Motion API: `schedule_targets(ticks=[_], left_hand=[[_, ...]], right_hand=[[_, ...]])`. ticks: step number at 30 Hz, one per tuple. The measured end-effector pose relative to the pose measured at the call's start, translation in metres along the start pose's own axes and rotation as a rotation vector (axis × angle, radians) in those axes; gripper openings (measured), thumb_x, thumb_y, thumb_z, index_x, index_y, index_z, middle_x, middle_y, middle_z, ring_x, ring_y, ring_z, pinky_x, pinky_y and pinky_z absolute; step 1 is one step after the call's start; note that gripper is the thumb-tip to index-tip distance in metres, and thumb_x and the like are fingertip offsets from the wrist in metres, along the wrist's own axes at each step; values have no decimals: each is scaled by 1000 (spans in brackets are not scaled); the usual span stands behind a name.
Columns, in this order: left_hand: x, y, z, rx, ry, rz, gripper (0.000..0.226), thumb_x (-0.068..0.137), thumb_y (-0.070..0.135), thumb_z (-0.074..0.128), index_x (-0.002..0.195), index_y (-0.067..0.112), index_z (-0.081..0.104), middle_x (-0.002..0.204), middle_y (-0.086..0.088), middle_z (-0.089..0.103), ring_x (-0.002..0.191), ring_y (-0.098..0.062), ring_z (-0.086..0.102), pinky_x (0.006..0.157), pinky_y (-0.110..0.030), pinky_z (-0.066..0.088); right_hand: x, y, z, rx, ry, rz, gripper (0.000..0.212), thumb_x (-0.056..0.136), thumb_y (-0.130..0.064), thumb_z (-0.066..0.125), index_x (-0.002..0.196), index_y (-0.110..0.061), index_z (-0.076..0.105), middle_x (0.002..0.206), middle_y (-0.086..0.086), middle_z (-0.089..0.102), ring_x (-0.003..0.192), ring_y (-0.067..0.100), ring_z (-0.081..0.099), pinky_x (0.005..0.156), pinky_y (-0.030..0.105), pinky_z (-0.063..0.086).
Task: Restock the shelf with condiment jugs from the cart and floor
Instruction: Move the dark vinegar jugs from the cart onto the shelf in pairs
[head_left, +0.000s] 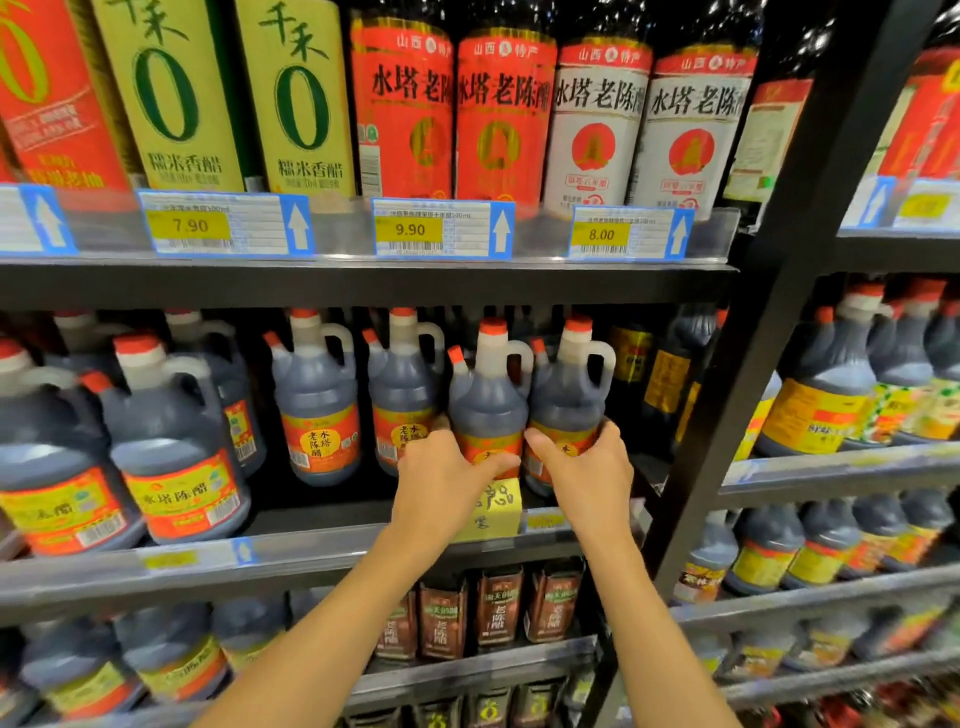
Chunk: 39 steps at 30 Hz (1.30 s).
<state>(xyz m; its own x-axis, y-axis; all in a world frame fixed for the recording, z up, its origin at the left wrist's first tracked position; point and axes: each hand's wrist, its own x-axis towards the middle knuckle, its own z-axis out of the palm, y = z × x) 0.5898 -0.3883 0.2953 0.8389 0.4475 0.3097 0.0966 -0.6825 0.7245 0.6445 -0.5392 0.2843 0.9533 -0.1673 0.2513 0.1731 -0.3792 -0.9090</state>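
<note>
Each hand holds its own dark jug low on the belly, near the front edge of the middle shelf (363, 545): left hand (441, 480) wraps the left jug (488, 400), right hand (587, 467) the right jug (566, 395), likely to line them up with labels facing out.

A dark metal shelf (311, 551) carries upright red-capped vinegar jugs (317, 400).

Two jugs (488, 400) (566, 395) stand side by side on the shelf (311, 551).
</note>
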Motion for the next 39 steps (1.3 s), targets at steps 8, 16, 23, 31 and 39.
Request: schedule_targets(ticks=[8, 16, 23, 31, 39], left_hand=[[5, 0, 3, -1, 22, -2, 64, 71, 63, 79, 91, 8, 55, 70, -3, 61, 72, -22, 60, 58, -33, 40], [16, -3, 11, -56, -32, -17, 66, 74, 57, 80, 110, 13, 46, 102, -8, 61, 92, -30, 59, 72, -36, 47], [27, 0, 20, -53, -79, -84, 74, 80, 54, 76, 130, 12, 41, 127, -17, 54, 111, -39, 57, 84, -41, 49], [37, 12, 30, -33, -50, -130, 67, 85, 45, 75, 129, 4, 44, 128, -21, 56, 118, -41, 53, 92, -47, 47], [44, 15, 34, -33, -45, -159, 61, 88, 38, 74, 129, 4, 44, 129, -20, 57, 119, -42, 54, 93, -47, 47]], right_hand=[[16, 0, -3, -32, -49, 16, 86, 78, -47, 81, 144, -7, 44, 134, 13, 49, 120, 33, 54, 96, 43, 49], [36, 1, -6, 70, -142, 71, 63, 81, -34, 82, 134, -16, 52, 123, 5, 63, 109, 24, 61, 84, 33, 49], [47, 7, 2, 46, -147, 82, 54, 89, -13, 69, 138, -20, 48, 123, 8, 62, 114, 28, 60, 78, 33, 48], [57, 9, 8, 83, -161, 46, 57, 86, -25, 77, 135, -15, 51, 128, 11, 62, 119, 30, 59, 99, 47, 53], [71, 16, 16, 108, -157, 31, 67, 79, -33, 82, 135, -15, 51, 126, 10, 66, 116, 30, 64, 99, 52, 53]])
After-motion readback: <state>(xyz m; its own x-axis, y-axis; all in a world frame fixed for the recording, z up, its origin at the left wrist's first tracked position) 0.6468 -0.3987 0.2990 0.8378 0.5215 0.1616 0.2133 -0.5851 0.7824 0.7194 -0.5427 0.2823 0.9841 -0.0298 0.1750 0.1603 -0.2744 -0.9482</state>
